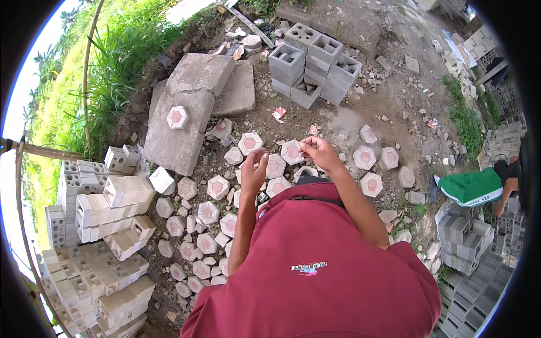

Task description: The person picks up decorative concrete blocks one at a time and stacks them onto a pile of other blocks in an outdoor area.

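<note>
Gripping a six-sided block (275, 167) at centre frame likely takes more spread than the half-open left hand (253, 170) or narrowed right hand (322, 153), whose contents I cannot tell.

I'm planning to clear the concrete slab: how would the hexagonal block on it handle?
The hexagonal block probably feels heavy for its size, since it looks like solid concrete. It seems unlikely to roll, lying flat with straight sides. Its exposed corners might chip if knocked.
</note>
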`<state>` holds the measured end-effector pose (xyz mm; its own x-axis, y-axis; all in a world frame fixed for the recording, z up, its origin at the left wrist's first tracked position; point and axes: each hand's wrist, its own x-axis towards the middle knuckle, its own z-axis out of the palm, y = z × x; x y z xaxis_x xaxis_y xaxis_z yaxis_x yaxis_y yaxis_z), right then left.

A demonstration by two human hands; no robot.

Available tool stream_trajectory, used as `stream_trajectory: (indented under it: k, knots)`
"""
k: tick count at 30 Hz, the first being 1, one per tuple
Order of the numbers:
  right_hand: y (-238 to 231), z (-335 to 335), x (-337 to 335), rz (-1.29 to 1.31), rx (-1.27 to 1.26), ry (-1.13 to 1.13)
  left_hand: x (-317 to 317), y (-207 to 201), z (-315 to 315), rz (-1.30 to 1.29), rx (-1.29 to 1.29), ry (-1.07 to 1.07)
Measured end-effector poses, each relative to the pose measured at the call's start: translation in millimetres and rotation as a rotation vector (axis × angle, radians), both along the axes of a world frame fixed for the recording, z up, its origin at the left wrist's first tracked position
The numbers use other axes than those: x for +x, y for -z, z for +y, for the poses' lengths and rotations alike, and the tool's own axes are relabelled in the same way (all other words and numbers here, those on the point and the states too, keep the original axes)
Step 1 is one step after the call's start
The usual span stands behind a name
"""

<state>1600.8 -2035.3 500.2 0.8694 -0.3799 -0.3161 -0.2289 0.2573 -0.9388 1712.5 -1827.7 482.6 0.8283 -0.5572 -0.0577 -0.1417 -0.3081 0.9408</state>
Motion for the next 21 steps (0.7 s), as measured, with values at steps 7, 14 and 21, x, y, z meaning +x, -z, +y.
stream_trajectory:
  k: [7,14,21]
  knots:
    - [-15.8,-115.1,117.8,-0.01,-0.091,-0.052,113.1,-18.8,-127.1,0.213,-0.208,-0.001]
    - [28.5,-196.5,211.2,0.012,0.044,0.137,245.8,-1.5,-235.9,0.395,-0.15,0.161]
    - [98.1,-285.1,350.6,0.17,0.154,0.512,448.2,53.8,-366.8,0.286,-0.003,0.44]
